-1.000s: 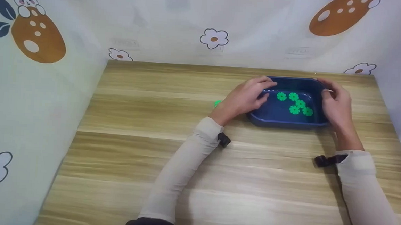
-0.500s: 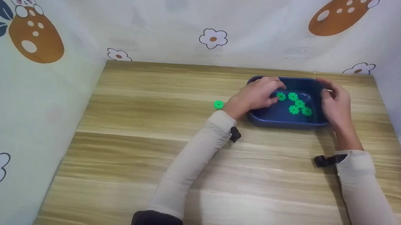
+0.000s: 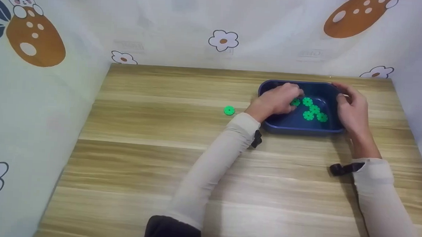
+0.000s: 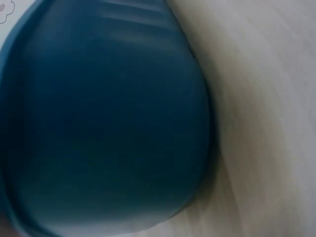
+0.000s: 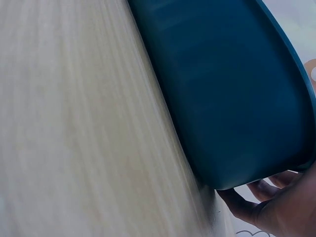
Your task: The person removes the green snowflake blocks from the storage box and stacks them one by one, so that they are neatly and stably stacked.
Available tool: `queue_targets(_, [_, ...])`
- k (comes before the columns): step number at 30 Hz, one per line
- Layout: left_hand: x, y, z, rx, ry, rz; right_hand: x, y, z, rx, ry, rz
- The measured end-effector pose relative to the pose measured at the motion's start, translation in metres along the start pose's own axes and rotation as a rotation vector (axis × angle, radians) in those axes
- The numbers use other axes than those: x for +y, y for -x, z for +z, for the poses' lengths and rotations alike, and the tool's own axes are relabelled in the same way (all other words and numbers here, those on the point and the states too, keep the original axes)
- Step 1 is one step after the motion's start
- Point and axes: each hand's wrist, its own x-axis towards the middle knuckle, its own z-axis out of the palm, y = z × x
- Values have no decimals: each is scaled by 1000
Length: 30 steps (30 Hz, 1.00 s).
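Observation:
A dark blue rectangular box [image 3: 302, 130] holds several green notched discs [image 3: 308, 115] on its floor. My left hand [image 3: 276, 99] reaches over the box's left wall, its thumb and fingers apart on either side of the leftmost disc [image 3: 296, 101]. Whether they touch that disc cannot be made out. The right hand [image 3: 354, 108] grips the box's right wall, thumb inside and fingers outside. Fingers [image 5: 242, 205] curl round the box's far end in the right wrist view. In the left wrist view the box wall [image 4: 113, 113] fills most of the picture and the hand's fingers are hidden.
One more green disc [image 3: 229, 110] lies on the wooden table [image 3: 151, 129], left of the box. A patterned cloth wall [image 3: 172, 28] stands behind the table, close to the box's far side, with further walls left and right.
My left hand has moved right and further into the box, from its left rim to the leftmost disc. The disc on the table has come into full view. The right hand keeps its grip.

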Motion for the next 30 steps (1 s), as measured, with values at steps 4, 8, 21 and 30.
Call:
queue_targets(4, [0, -2, 5, -10, -14, 18, 0, 0, 0, -13, 1, 14])
queue_targets(8, [-2, -1, 8, 8, -8, 51, -1, -1, 0, -22, -5, 27])
queue_targets(21, [0, -4, 8, 18, -60, 114, -3, 0, -1, -25, -18, 26])
queue_targets(30, [1, -5, 6, 30, -58, 181, -3, -1, 0, -19, -19, 22])
